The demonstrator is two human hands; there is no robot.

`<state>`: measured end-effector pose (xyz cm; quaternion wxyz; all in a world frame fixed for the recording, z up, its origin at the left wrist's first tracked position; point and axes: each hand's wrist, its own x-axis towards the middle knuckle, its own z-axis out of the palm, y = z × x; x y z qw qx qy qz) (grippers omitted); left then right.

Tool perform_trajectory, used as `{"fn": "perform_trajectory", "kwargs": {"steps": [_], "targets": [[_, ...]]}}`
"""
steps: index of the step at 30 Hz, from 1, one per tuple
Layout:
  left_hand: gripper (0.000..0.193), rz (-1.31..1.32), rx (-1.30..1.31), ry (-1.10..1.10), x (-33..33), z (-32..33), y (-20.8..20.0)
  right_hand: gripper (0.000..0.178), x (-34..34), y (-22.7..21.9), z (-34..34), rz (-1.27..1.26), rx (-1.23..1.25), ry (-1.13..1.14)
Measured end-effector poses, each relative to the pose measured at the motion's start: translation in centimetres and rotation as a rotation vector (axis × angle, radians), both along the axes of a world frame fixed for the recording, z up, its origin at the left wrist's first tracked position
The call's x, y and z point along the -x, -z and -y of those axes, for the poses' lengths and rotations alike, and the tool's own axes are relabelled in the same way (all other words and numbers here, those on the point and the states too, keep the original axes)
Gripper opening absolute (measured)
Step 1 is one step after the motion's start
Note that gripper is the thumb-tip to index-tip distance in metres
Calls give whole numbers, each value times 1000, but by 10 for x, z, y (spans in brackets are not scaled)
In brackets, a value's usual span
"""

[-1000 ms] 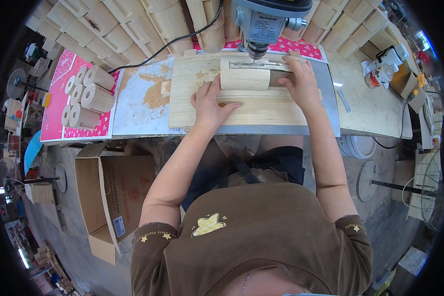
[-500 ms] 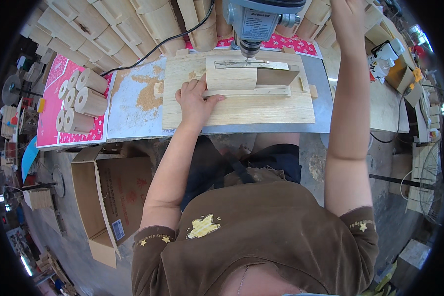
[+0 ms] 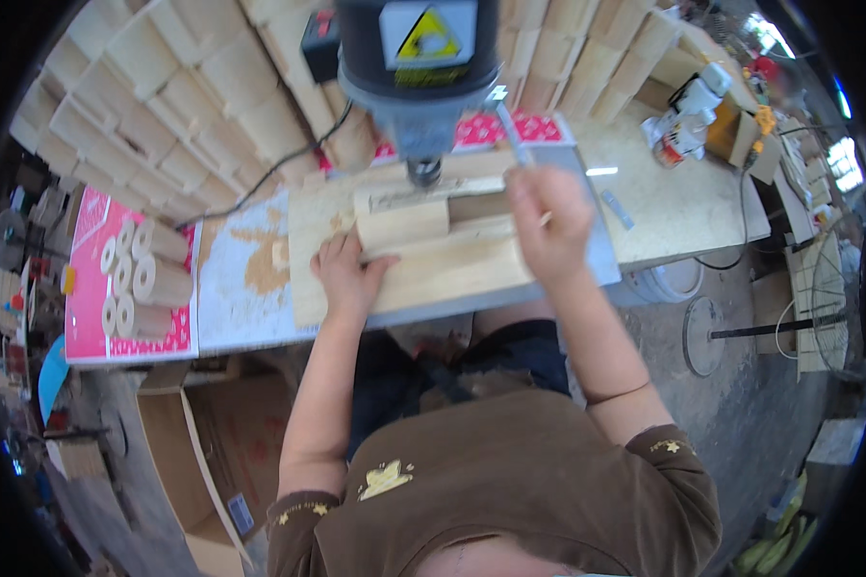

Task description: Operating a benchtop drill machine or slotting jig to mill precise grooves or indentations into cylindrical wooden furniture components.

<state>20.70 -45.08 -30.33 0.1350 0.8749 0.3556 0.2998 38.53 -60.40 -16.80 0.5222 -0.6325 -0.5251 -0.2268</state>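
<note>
A bench drill press (image 3: 416,106) stands over a pale wooden board (image 3: 423,284), its chuck (image 3: 423,173) above a rounded wooden block (image 3: 404,223). The block has a long slot along its top and lies in a wooden jig on the board. My left hand (image 3: 344,276) rests on the board with fingers and thumb spread, touching the block's left end. My right hand (image 3: 551,216), blurred, is closed around the lower end of the drill's metal lever (image 3: 513,133), right of the block. Whether the bit is inside the slot cannot be made out.
Wooden cylinders with holes (image 3: 159,279) stand grouped on a pink sheet at the left. Rows of stacked wooden pieces (image 3: 164,72) line the back, with a black cable before them. Sawdust (image 3: 265,264) lies left of the board. An open cardboard box (image 3: 212,452) sits below.
My right hand has come down from the upper right to beside the block, with the lever. My left hand stays at the block's left end. The whole view has shifted.
</note>
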Motion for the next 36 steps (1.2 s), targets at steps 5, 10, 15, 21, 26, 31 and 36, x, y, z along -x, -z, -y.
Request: {"fn": "perform_trajectory", "kwargs": {"steps": [5, 10, 15, 21, 26, 31, 36], "targets": [[64, 29, 22, 28, -2, 5, -3, 6, -14, 48, -15, 91, -81, 1], [65, -14, 70, 10, 5, 10, -6, 6, -11, 17, -6, 161, -116, -82], [64, 21, 19, 22, -1, 16, 0, 16, -29, -96, -37, 109, 90, 194], [67, 46, -41, 64, -37, 23, 0, 29, -75, -112, -89, 47, 201, 344], [66, 40, 11, 61, -32, 22, -5, 24, -25, -92, -27, 9, 205, 166], [66, 45, 48, 53, -31, 23, -4, 11, -3, -4, -3, 54, 72, 29], [66, 38, 65, 59, -35, 27, -6, 7, -23, 63, -23, 178, -185, -43]]}}
